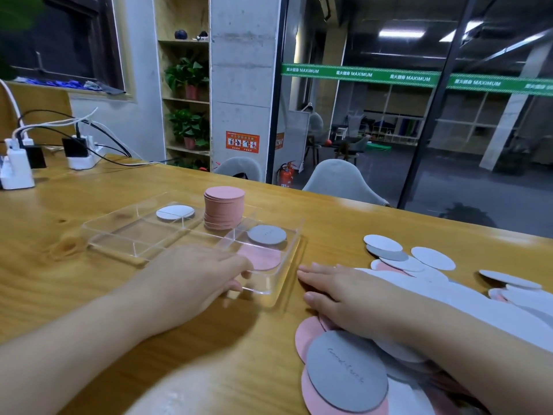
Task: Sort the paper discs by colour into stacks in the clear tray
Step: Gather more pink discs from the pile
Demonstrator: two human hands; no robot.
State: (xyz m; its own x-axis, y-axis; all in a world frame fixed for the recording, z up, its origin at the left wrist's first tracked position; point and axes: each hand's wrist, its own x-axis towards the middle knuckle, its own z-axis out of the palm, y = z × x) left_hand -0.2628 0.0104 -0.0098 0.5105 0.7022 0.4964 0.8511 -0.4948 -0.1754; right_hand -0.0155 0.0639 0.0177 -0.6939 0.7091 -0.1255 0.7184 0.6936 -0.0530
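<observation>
1. Your left hand (191, 274) grips the near rim of the clear tray (294, 235) — steadying it; its stacks sit inside.
2. Your right hand (344, 292) lies flat, unclenched, on the loose paper discs (347, 375) on the table (45, 211) — pinning them.

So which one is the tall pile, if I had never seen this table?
Find the clear tray on the wooden table. In its far row stands the pink stack. It is the only tall pile; the tray's other discs lie flat.

Pink stack (224, 209); grey disc (266, 234)
</observation>
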